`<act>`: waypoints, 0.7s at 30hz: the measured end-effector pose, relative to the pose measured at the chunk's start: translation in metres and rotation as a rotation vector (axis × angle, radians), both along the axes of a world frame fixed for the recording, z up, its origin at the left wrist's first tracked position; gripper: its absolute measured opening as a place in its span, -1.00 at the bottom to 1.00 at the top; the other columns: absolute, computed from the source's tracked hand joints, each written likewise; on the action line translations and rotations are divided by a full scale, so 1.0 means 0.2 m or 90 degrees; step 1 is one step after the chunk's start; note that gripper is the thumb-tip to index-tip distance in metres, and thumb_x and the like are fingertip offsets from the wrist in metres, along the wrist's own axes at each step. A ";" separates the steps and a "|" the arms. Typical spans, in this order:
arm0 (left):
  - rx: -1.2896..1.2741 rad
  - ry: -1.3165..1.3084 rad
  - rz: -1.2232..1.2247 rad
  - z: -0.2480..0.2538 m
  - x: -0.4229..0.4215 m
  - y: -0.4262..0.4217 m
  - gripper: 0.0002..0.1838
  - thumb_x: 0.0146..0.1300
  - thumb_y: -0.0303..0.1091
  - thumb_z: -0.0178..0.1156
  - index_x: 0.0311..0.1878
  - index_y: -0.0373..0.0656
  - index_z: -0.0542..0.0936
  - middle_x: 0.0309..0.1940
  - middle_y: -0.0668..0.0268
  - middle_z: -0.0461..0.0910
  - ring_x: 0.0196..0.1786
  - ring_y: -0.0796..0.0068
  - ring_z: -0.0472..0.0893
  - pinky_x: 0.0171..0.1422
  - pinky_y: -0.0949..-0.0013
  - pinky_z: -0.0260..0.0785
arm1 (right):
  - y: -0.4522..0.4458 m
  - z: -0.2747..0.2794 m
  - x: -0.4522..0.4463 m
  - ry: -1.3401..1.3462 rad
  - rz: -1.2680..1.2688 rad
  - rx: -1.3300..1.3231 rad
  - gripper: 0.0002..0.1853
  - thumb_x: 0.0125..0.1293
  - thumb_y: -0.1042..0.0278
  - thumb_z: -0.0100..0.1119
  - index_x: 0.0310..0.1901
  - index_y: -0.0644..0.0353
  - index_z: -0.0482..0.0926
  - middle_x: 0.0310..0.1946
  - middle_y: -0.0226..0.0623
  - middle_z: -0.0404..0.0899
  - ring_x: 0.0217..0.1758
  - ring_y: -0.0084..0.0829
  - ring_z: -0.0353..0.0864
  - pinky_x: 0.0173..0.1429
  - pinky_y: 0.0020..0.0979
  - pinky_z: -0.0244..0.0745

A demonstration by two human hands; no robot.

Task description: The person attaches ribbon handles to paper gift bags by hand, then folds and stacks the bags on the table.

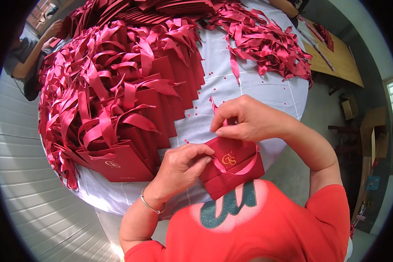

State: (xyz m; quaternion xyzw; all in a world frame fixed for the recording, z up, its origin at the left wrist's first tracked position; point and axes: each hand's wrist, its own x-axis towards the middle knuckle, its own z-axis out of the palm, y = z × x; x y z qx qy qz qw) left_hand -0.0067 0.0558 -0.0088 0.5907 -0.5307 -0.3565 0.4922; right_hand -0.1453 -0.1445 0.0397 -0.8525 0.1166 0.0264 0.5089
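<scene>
A small red paper gift bag [244, 150] with a gold monogram lies tilted at the table's near edge, against my shirt. A pink ribbon handle [245, 169] loops across its front. My left hand [181, 168] pinches the ribbon at the bag's left edge between thumb and index finger. Above the bag, my right hand [249, 118] is closed in a pinch on a ribbon end [213, 105], which sticks up past the fingers. How that ribbon runs behind the right hand is hidden.
Many finished-looking red bags with ribbon handles [118, 161] stand packed in rows at left. Loose pink ribbons [266, 43] are heaped at the far right of the white-covered table [222, 89], with small red dots scattered about. Another person's arm [32, 59] shows at far left.
</scene>
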 end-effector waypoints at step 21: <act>0.005 -0.028 0.027 0.02 -0.02 0.02 -0.88 0.16 -0.71 0.33 -0.26 -0.30 0.68 -0.56 0.42 0.59 -0.65 0.79 0.48 -0.59 0.63 0.21 | 0.03 -0.10 0.32 0.263 -0.020 0.217 -0.62 -0.03 0.57 0.45 -0.11 0.30 0.58 -0.56 -0.33 0.57 -0.52 -0.53 0.53 -0.47 -0.46 0.41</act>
